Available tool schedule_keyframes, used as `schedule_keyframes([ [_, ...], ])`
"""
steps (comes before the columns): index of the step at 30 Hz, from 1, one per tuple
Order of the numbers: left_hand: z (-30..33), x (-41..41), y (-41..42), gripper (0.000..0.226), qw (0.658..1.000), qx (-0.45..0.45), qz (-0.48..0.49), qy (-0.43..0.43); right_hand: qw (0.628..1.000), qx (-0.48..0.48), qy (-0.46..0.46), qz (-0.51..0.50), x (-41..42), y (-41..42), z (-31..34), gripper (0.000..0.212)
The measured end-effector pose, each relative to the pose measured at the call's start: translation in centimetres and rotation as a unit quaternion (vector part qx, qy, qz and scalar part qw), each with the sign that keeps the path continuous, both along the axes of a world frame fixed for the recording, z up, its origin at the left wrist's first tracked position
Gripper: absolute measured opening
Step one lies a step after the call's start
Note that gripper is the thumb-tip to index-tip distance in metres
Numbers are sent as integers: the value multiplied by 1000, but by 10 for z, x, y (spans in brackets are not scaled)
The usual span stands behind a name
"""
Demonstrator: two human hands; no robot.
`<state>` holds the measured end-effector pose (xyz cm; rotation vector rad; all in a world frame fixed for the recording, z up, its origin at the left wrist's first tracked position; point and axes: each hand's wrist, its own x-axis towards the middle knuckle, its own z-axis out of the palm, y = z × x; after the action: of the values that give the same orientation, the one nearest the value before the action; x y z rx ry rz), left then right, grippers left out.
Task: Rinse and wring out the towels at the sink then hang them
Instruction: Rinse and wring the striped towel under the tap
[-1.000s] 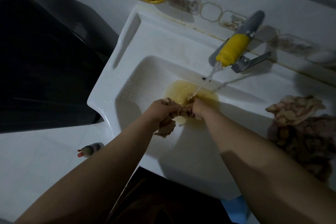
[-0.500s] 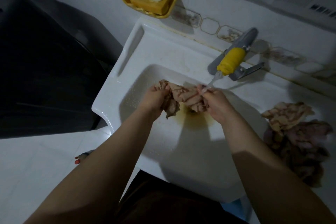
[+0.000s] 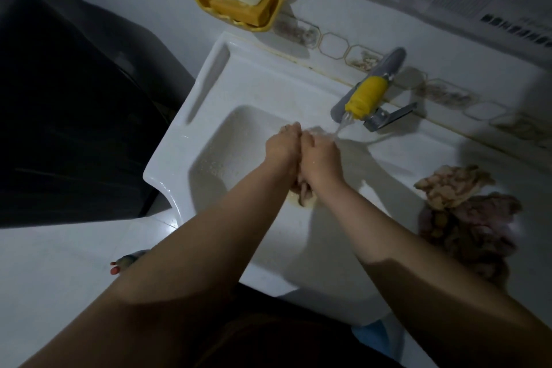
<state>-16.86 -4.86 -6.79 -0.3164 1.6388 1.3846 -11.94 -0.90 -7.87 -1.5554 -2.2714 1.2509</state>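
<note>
Over the white sink (image 3: 209, 92), my left hand (image 3: 283, 148) and my right hand (image 3: 321, 155) are pressed side by side, both gripping a small brownish towel (image 3: 304, 196). Only its lower end shows, hanging below my wrists; the rest is hidden between my hands. Water runs from the tap with a yellow spout (image 3: 366, 95) onto my right hand's fingers. Yellowish water pools at the drain below the towel. Several more crumpled towels (image 3: 466, 212) lie heaped on the sink's right ledge.
A yellow soap dish (image 3: 239, 1) with a soap bar hangs on the tiled wall behind the sink. The tap's grey lever (image 3: 391, 118) sticks out to the right. A dark bulky object (image 3: 74, 128) fills the left. White floor tiles lie below left.
My hands came together and squeezed the towel into a tight bundle; earlier it was spread between them. They also rose toward the tap's stream.
</note>
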Motion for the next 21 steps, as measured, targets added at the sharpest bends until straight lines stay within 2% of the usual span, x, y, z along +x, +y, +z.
schedule_keyframes([
  [4, -3, 13, 0, 26, 999, 29, 0, -34, 995, -32, 36, -89, -1, 14, 7, 36],
  [5, 0, 9, 0, 27, 998, 27, 20, -49, 995, -27, 42, -85, -1, 9, 7, 36],
  [7, 4, -1, 1, 38, 999, -16, -29, 6, 999, 5, 26, -35, 0, -7, 11, 40],
  [8, 1, -4, 1, 42, 999, -21, -39, -3, 999, 25, 24, -16, 1, -13, 11, 42],
  [9, 2, -4, 0, 42, 997, 16, -42, -61, 999, 38, 24, -12, 4, -12, 11, 43],
  [10, 5, -1, -3, 42, 993, 36, -92, -65, 999, 45, 18, -17, 6, -5, 10, 42],
  [11, 7, 3, -5, 44, 991, 52, -98, -79, 999, 33, 8, -20, 9, 8, 5, 38],
  [12, 5, 4, -9, 50, 986, 67, -96, -117, 1000, -1, 2, -24, 13, 21, 1, 30],
  [14, 5, -1, -15, 60, 985, 64, -111, -114, 986, -144, 54, -63, 23, 39, -6, 11],
  [15, 5, -8, -19, 62, 985, 68, -120, -108, 968, -213, 96, -96, 28, 43, -11, 13],
  [17, 10, -20, -26, 55, 977, 111, -131, -127, 945, -299, 109, -75, 38, 41, -10, 30],
  [19, 12, -26, -31, 42, 970, 128, -149, -142, 892, -429, 136, -37, 45, 35, -9, 62],
  [20, 13, -28, -32, 39, 967, 140, -149, -152, 865, -477, 157, -23, 48, 32, -10, 72],
  [21, 13, -30, -33, 36, 964, 152, -147, -161, 850, -495, 181, -8, 50, 30, -12, 72],
])
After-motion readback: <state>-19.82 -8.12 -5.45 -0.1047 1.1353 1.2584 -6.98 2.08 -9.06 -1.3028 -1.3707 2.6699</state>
